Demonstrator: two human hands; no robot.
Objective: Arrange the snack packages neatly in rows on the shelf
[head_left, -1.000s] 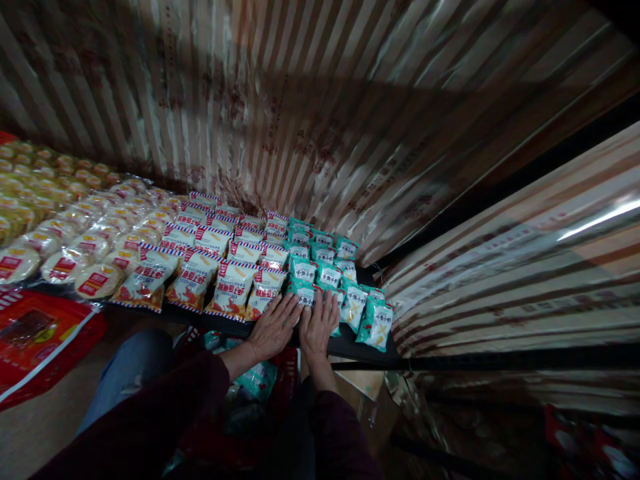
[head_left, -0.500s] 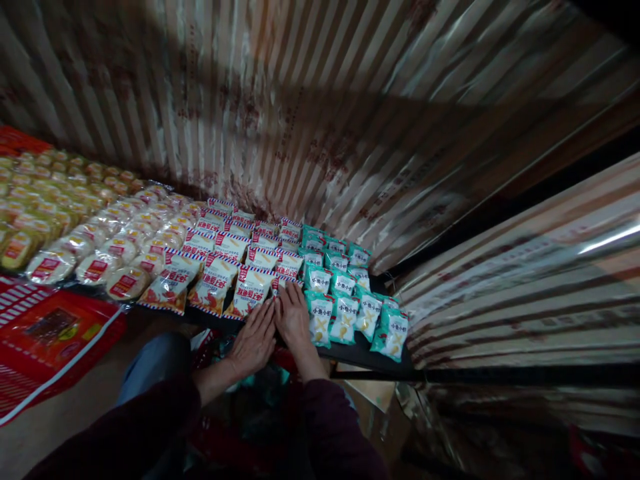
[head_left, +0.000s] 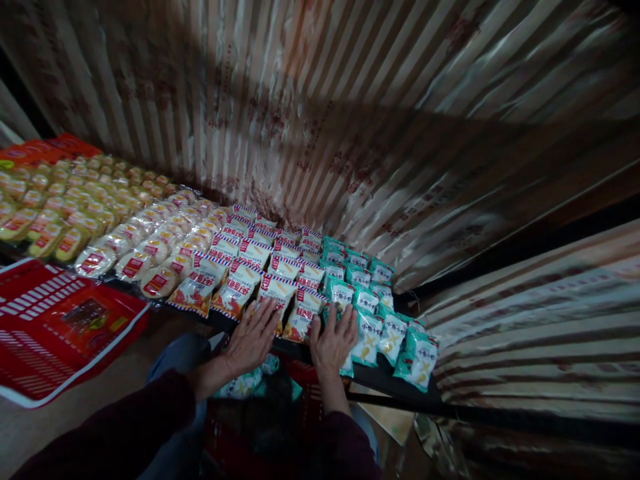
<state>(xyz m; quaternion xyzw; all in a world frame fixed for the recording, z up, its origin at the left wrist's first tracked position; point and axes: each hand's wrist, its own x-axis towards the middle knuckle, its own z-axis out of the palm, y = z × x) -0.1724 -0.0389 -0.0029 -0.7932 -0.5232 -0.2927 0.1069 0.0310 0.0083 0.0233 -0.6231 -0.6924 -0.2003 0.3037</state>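
Head view: left hand (head_left: 253,339) at the front row, fingers loosely parted, tips over the lower face of the third red-lettered bag (head_left: 277,288), clasping nothing visible; right hand (head_left: 334,341) fanned wide over the leftmost front green bag (head_left: 347,365), covering most of it; firmness of either touch, cannot tell; between the hands, fourth red-lettered bag (head_left: 304,312), on the dark shelf (head_left: 385,377), just beside the green block, with right thumb close to its lower right side.

Risks, by judgement: may slide a front bag off the shelf lip if dragged toward the body, given slick film and lower ends close to the edge; may upset the row behind if pushed hard, given tight packing; may crush contents under flat fingers; may skew the fourth bag by a sideways nudge of the thumb.

Orientation: faces the wearer, print upward and forward, seemingly leaning back; crimped top toward the striped sheeting (head_left: 320,167); long axis from shelf lip toward the back, top canted slightly right; green bags nearly matching.
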